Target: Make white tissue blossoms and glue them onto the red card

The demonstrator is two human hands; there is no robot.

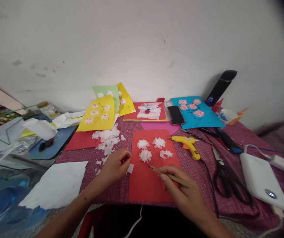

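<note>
My right hand (181,188) grips a thin wooden paintbrush (179,180), its dark tip pointing left, over the red paper sheet (152,188). Several white paper flowers (145,155) sit on the upper half of that sheet, with thin drawn lines among them; one looks like a ring with a bare middle. At the sheet's left edge, my left hand (116,165) is closed with its fingers curled, and whatever they hold is hidden. Close by its fingertips is a small white paper square (130,168). Torn white paper scraps (108,140) lie beyond the left hand.
Right of the red sheet lie a yellow glue gun (185,143), black scissors (227,178) and a white power bank (263,178). Flower cards, one yellow (98,112) and one blue (203,115), and a phone (176,115) are behind. A white sheet (57,185) hangs at the left edge.
</note>
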